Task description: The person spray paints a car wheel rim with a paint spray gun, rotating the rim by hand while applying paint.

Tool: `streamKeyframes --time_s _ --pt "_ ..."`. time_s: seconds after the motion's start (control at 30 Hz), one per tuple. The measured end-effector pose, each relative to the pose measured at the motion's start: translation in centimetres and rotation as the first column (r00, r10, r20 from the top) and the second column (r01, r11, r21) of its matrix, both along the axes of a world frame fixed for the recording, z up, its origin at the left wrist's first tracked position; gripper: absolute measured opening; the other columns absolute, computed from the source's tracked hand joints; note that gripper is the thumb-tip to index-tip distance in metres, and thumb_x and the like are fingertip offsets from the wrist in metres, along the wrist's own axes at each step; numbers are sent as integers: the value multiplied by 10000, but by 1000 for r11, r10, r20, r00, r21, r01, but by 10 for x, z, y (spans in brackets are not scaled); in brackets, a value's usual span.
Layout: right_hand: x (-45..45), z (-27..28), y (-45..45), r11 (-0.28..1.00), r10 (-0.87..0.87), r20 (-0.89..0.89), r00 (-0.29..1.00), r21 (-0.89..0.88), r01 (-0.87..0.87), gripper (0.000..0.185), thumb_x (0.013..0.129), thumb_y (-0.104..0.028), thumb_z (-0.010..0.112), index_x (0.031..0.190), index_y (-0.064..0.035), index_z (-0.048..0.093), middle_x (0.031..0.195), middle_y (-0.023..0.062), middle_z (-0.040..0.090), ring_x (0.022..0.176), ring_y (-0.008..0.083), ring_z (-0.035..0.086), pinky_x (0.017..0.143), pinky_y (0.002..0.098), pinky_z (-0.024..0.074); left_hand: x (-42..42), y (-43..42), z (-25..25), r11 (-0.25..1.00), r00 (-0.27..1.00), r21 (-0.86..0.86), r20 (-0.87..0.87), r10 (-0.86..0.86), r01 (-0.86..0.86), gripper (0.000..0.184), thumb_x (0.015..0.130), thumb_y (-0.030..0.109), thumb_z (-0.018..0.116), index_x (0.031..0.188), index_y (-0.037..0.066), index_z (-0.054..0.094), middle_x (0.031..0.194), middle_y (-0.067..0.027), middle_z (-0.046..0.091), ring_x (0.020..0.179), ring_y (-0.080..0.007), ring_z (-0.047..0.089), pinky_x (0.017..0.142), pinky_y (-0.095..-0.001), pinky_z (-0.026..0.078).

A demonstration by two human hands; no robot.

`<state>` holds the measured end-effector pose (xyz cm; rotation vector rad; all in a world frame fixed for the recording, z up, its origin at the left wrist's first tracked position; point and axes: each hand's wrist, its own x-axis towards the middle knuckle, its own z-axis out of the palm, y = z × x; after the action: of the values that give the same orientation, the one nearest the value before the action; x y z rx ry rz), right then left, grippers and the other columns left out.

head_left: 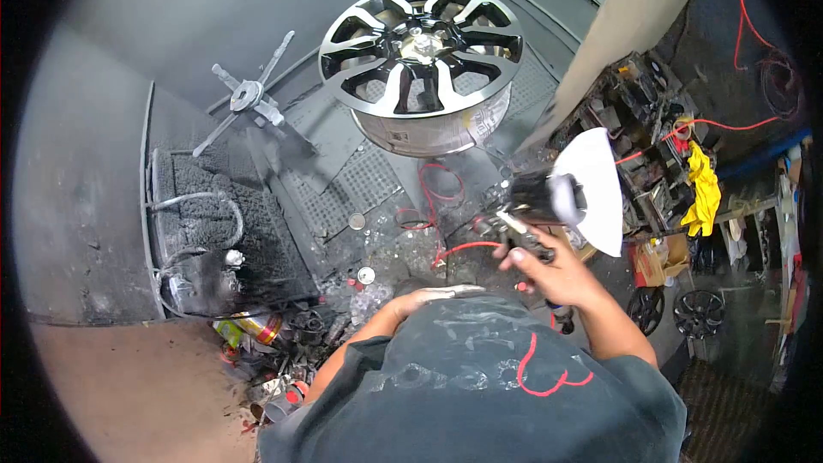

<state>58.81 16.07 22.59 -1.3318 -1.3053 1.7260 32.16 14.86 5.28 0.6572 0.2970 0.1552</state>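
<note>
My right hand (549, 267) is wrapped round the handle of a spray gun (516, 227), held out in front of my body. A dark cup (542, 197), blurred by motion, sits at the gun's upper end. Beside the cup is a white cone-shaped piece (600, 193); whether it touches the gun I cannot tell. My left hand (437, 293) lies against the front of my dark shirt, fingers stretched out and partly hidden by the cloth. Beyond the gun, a black and silver alloy wheel (399, 90) rests face up, with paper masking (420, 135) around its side.
A red air hose (470, 246) runs over the dirty floor. At left stands a grey-coated four-armed stand (247, 96). Cluttered shelves (634, 111) line the right side, with a yellow cloth (702, 189) hanging there. Litter (296, 334) lies at lower left.
</note>
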Motion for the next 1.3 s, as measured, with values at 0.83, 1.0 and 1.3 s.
streamKeyframes --time_s 0.83,1.0,1.3 --pt "-45 124 74 825 -562 38 827 -47 563 544 818 -246 679 1232 64 508 946 111 638 737 158 623 522 225 445 -63 243 -89 910 769 391 -538 345 -134 373 894 207 642 1228 52 585 1116 -86 657 957 -208 628 836 -353 503" --pt "-58 135 77 764 -620 118 775 -135 632 660 776 -307 713 1253 88 486 925 150 633 806 187 628 592 254 478 -41 271 -107 780 735 -136 -464 494 -611 298 914 95 618 1208 81 573 996 -36 667 827 -138 624 676 -287 507" --pt "-20 131 82 715 -693 324 644 200 670 567 871 -346 661 1223 74 519 876 147 645 704 151 619 433 211 409 -23 275 -136 717 669 -142 -516 535 -683 237 937 187 621 1159 108 592 1040 -12 663 910 -160 607 775 -328 457"
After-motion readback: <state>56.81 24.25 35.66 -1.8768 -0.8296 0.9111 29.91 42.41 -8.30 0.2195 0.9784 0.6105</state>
